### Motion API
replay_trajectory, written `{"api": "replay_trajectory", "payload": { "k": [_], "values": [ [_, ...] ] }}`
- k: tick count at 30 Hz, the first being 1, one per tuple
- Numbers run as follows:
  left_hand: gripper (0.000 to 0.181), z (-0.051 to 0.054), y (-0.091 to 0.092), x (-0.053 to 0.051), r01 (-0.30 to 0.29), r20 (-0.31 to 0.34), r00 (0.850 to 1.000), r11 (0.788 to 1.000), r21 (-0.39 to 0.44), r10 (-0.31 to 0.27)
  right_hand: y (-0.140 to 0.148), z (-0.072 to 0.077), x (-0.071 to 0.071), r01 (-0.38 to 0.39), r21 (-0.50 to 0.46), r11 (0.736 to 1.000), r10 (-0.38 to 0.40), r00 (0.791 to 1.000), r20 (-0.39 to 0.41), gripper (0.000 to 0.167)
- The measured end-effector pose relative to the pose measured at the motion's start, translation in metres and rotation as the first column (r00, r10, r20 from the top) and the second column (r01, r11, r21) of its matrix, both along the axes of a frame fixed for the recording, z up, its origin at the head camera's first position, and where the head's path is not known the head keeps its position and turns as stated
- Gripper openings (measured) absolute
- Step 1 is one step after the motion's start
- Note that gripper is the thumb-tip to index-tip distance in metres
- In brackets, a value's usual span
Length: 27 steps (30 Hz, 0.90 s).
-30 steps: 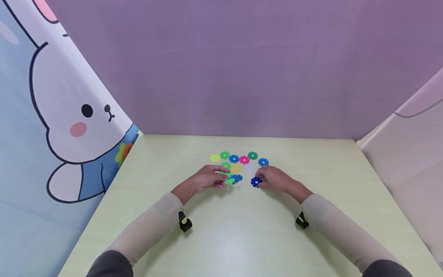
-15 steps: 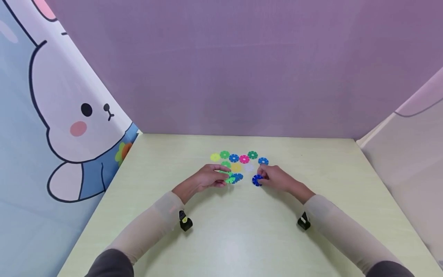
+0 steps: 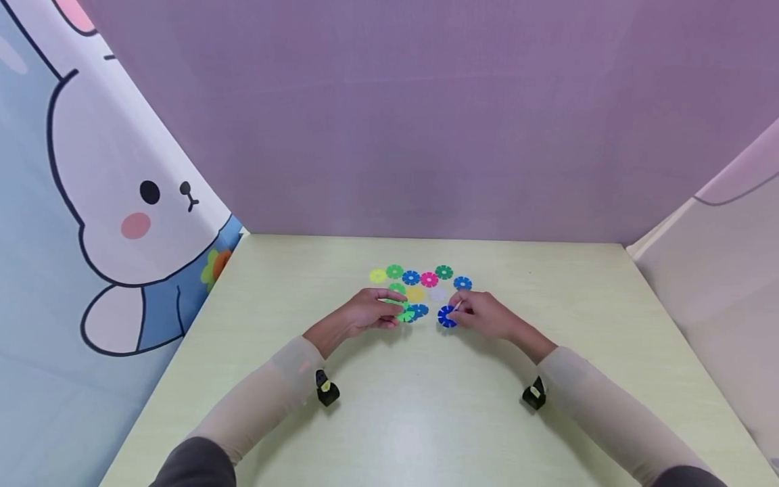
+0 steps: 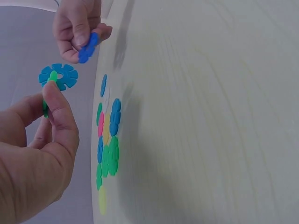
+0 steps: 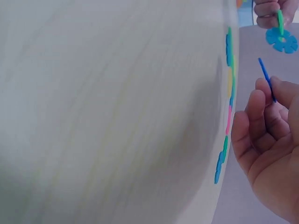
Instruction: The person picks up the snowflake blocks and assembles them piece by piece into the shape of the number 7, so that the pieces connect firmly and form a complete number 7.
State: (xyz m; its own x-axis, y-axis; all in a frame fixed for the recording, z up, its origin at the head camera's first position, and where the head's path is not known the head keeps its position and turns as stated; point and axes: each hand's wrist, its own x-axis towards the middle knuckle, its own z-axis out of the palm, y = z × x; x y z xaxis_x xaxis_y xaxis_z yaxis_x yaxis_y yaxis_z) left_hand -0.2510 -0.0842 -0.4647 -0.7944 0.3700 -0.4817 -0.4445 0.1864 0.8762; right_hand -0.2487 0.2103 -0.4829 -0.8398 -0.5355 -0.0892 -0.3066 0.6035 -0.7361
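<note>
Dark blue disc [image 3: 446, 317] held apart from joined pair [image 4: 68, 76]

The dark blue disc is pinched between the fingers [image 5: 256, 105] and thumb of the right hand [image 3: 485, 315]. A green disc [image 4: 53, 76] is pinched by the fingertips of the left hand [image 3: 370, 311], and a light-blue disc [image 4: 45, 74] is joined crosswise to it. All three are held above the counter [image 3: 402, 412], the right hand's disc being kept near the pair with a gap between. Beyond the hands, more discs are laid close together on the counter, among them a pink disc [image 3: 429, 279], a yellow disc [image 3: 415, 294] and a yellow-green disc [image 3: 378, 275]. The counter is backed by a purple panel [image 3: 426, 135] and flanked by a rabbit-printed curtain [image 3: 109, 182].
</note>
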Motion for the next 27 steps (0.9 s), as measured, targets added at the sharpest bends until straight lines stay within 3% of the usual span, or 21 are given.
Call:
{"api": "replay_trajectory", "payload": {
  "k": [10, 27],
  "values": [
    [0.036, -0.001, 0.003, -0.002, 0.0, 0.004, 1.0, 1.0, 0.011, 0.0, -0.007, 0.006, 0.003, 0.019, -0.141, 0.99, -0.011, 0.998, 0.062, 0.019],
    [0.036, 0.002, 0.009, -0.004, 0.012, -0.009, 1.0, 1.0, 0.023, -0.012, -0.014, 0.009, -0.004, 0.062, -0.194, 0.979, -0.034, 0.989, 0.141, 0.02]
  ]
}}
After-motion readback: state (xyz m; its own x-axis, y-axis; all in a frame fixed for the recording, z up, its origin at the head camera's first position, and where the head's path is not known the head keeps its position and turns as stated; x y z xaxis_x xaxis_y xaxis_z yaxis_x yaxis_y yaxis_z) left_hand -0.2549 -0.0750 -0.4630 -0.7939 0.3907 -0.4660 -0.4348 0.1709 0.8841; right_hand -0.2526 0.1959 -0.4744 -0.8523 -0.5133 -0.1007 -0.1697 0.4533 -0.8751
